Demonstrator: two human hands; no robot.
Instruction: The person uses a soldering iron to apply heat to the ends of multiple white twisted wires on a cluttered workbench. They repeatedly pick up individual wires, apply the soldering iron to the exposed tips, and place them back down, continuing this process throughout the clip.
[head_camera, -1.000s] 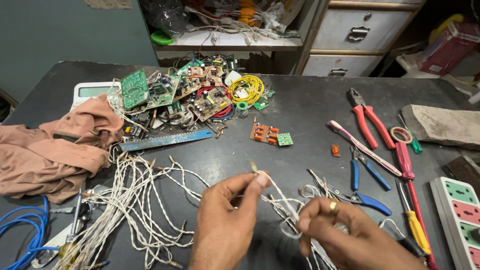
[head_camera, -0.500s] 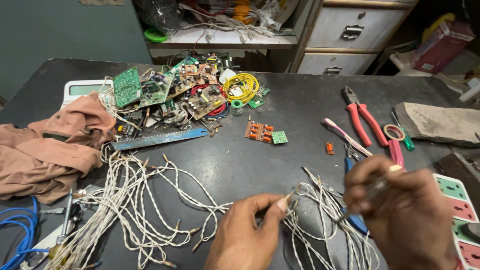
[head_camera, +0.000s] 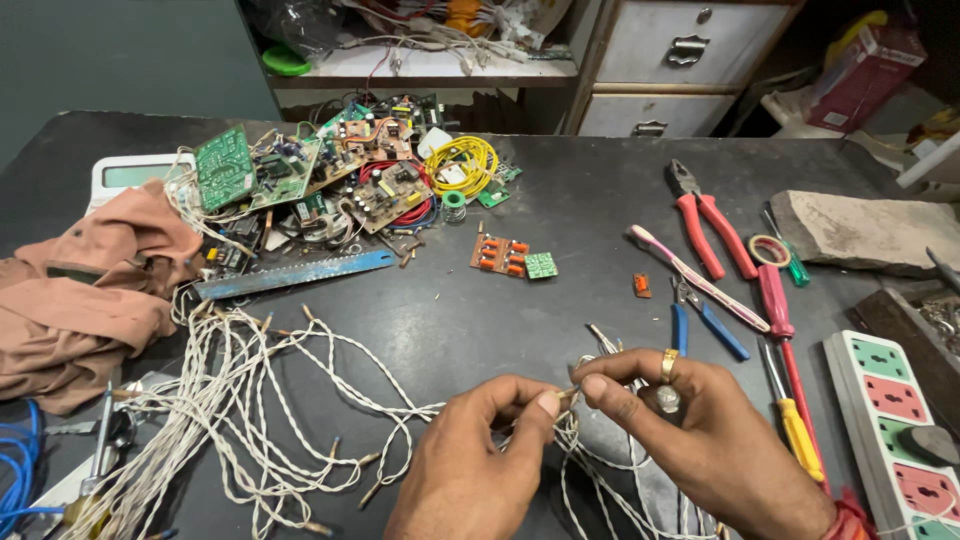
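Head view, lower centre of frame: left hand (head_camera: 470, 470) and right hand (head_camera: 700, 440) each pinch the twisted white wire (head_camera: 566, 395) tip (fingertips meeting), steadying it above the dark table (head_camera: 450, 320).

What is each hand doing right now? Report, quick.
Left hand: closed, pinching the bare tip of a white twisted wire.
Right hand: closed, pinching that same wire tip.

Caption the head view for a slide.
Left hand and right hand pinch a twisted white wire end together over a cluttered dark workbench.
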